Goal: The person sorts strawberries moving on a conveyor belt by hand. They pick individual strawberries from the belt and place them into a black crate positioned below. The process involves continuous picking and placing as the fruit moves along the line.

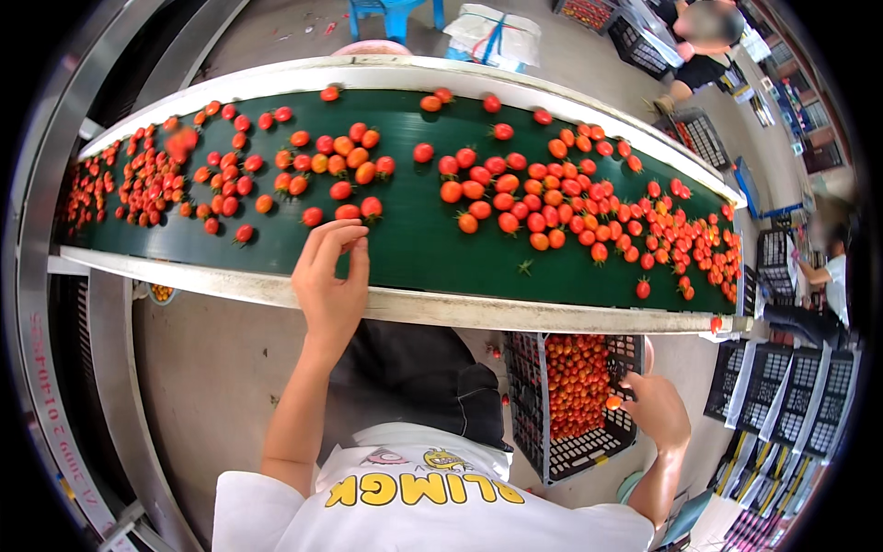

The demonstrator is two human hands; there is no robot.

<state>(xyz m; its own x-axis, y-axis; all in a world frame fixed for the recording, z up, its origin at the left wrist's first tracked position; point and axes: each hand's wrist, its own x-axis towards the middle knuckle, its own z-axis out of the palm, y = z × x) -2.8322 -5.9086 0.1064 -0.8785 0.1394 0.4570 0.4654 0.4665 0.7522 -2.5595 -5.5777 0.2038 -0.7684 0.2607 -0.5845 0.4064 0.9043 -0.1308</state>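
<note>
Over the near part of a green conveyor belt, my left hand has its thumb and fingertips brought together. Nothing shows between them, and a red cherry tomato lies right beside the fingertips. Many other cherry tomatoes are scattered over the belt, some with green calyxes. My right hand is low on the right, above the side of a black plastic crate. An orange cherry tomato is just beyond its spread thumb and index finger. Red tomatoes heap inside that crate.
White rails border the belt, and a metal frame rises at left. Stacked black crates stand at right. Two people are in the background. Beyond the belt are a blue plastic stool and a white sack.
</note>
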